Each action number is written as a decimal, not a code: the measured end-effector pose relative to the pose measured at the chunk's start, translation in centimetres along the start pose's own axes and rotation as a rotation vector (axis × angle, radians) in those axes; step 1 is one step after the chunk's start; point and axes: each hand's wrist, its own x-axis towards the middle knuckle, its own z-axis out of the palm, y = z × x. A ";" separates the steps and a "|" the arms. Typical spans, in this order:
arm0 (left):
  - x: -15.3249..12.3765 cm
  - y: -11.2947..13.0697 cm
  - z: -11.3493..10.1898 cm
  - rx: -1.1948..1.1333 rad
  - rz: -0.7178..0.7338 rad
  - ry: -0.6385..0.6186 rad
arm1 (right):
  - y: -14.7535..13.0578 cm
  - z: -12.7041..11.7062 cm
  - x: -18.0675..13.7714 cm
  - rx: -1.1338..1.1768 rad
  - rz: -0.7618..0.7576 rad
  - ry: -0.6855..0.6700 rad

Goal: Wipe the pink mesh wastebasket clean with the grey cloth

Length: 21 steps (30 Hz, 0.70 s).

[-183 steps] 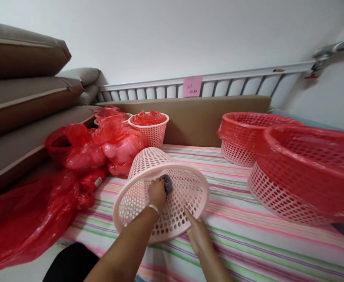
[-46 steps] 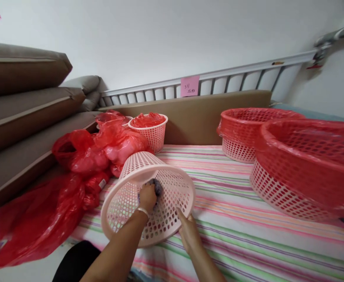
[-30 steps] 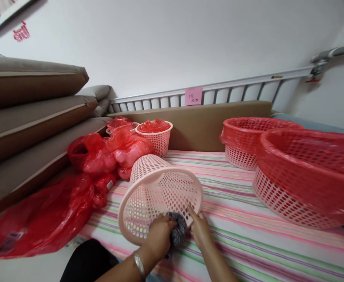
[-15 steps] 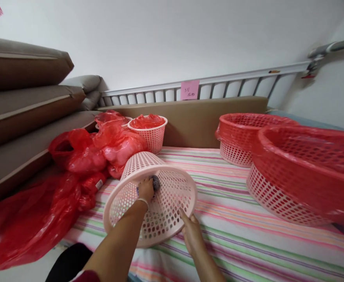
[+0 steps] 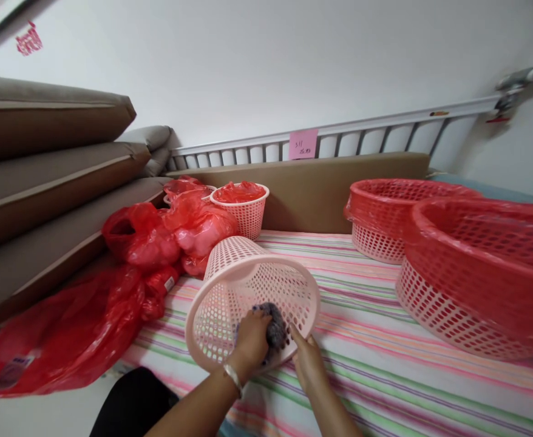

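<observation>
A pale pink perforated plastic basket (image 5: 223,285) lies tipped on its side on the striped bed sheet, its mouth facing me. Inside it, my left hand (image 5: 252,337), with a bracelet at the wrist, is closed on a bunched grey-blue cloth (image 5: 275,328) and presses it to the lower right inner wall. My right hand (image 5: 307,358) grips the basket's rim at the lower right, thumb on the inner side. The fingers under the rim are hidden.
Red plastic bags (image 5: 143,237) lie left of the basket, near stacked cushions (image 5: 57,176). A small basket lined with red plastic (image 5: 251,218) stands behind. Two wide baskets with red liners, a nearer one (image 5: 458,315) and a farther one (image 5: 376,240), stand at right. A pink note (image 5: 303,144) hangs on the radiator.
My left hand has moved the cloth from deep inside the basket down and right, closer to the rim. My right hand keeps its hold on the rim. The whole view has shifted slightly.
</observation>
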 end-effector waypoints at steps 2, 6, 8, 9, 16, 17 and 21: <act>-1.9 0.9 0.0 -0.036 0.051 -0.015 | 0.0 0.1 -0.1 -0.013 -0.027 -0.001; -4.8 1.5 0.3 -0.141 0.140 -0.064 | -1.4 0.1 0.0 -0.048 -0.043 -0.018; -5.6 1.3 0.3 -0.166 0.184 -0.095 | -2.8 0.0 0.3 -0.080 -0.070 -0.014; -5.9 1.2 0.2 -0.167 0.206 -0.109 | -3.4 0.0 0.5 -0.093 -0.083 -0.002; -3.1 -0.2 -0.8 -0.083 0.066 -0.019 | -3.4 0.1 -0.1 -0.065 -0.037 -0.037; -1.8 -0.5 -0.9 -0.046 -0.011 0.020 | -2.9 0.2 -0.3 -0.058 -0.013 -0.057; 4.3 -2.2 -0.7 0.048 -0.254 0.134 | -1.3 0.4 -0.9 -0.036 0.053 -0.108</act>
